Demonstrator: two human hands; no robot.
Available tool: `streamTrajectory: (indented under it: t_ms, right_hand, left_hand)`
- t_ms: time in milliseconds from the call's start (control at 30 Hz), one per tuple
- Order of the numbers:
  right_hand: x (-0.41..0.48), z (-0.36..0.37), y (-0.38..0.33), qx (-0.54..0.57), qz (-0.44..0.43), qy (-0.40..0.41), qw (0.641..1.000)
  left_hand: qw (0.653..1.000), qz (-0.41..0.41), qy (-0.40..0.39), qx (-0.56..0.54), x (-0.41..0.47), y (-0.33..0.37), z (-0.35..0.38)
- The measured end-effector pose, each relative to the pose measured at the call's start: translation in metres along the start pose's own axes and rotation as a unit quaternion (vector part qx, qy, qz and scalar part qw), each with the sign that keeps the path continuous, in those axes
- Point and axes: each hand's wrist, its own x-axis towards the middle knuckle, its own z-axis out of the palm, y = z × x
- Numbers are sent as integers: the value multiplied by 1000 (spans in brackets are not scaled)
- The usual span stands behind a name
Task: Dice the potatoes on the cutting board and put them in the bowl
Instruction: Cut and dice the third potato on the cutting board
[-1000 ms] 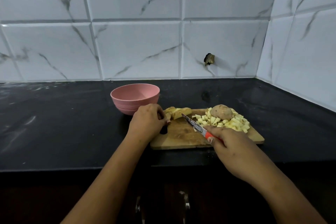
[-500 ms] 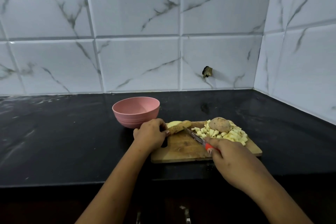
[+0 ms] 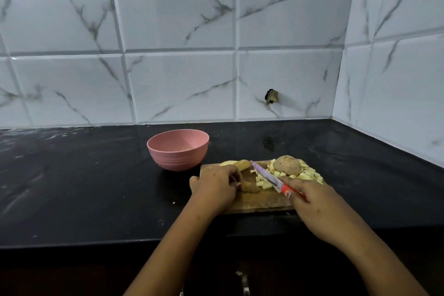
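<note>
A wooden cutting board (image 3: 262,203) lies on the black counter. My left hand (image 3: 215,187) grips a potato piece (image 3: 249,187) on the board's left part. My right hand (image 3: 312,202) holds a red-handled knife (image 3: 266,176), its blade pointing up-left above the board. Cut potato slices (image 3: 236,164) lie at the board's far left edge. A pile of diced potato (image 3: 305,174) sits at the right, with a whole unpeeled potato (image 3: 287,164) on top. The pink bowl (image 3: 177,149) stands left of the board and looks empty.
The black counter (image 3: 84,187) runs left and right, with its front edge just below the board. White marble-look tiles form the back wall and the right side wall (image 3: 396,79). A small dark fitting (image 3: 271,96) sticks out of the back wall.
My left hand has pulled a potato piece from the far left edge toward the middle of the board. The knife stays raised in my right hand. The camera tilted up.
</note>
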Motion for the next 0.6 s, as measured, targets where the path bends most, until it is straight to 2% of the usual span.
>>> streamTrajectory:
  t_ms: [167,367,600]
  right_hand:
    - [-6,5,-8,29,-11,-17,999]
    - [-18,8,-18,-28,-19,4,999]
    - [-24,11,-23,-72,-30,39,996]
  left_hand:
    - [1000,24,-14,3,0,3,1]
    - [998,46,23,37,-10,0,0]
    - [998,51,23,-15,-12,5,3]
